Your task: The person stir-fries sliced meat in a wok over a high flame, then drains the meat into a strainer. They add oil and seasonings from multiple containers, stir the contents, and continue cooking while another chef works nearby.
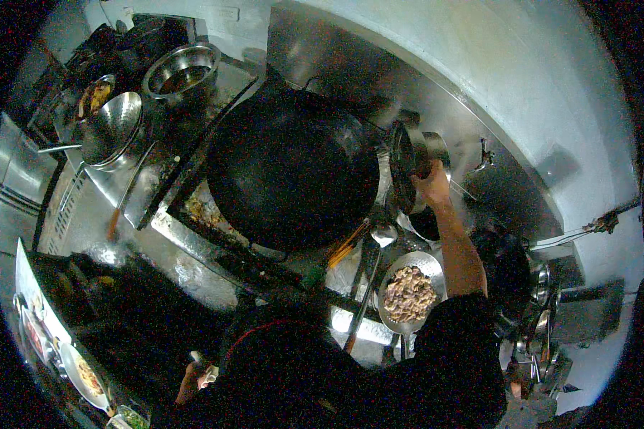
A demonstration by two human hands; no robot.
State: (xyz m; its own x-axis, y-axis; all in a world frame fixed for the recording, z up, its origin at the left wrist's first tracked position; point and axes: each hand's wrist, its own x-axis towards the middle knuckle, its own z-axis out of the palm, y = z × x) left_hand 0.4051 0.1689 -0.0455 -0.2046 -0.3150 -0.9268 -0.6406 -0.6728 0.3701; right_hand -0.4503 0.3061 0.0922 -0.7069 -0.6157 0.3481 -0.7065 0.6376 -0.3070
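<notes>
My right hand reaches past the big dark wok and grips the rim of a tilted metal pot at the wok's right. Low in the picture, my left hand is closed around a small pale object, too blurred to identify. Under my right forearm rests a perforated skimmer heaped with pale brown meat-like pieces. A ladle with a long handle lies beside it. Between wok and ladle is a bamboo wok brush.
A perforated strainer, a steel basin and a wooden-handled tool are at the left. A tap projects from the metal backsplash. A pan of food stands on the lower-left counter. Metal utensils crowd the far right.
</notes>
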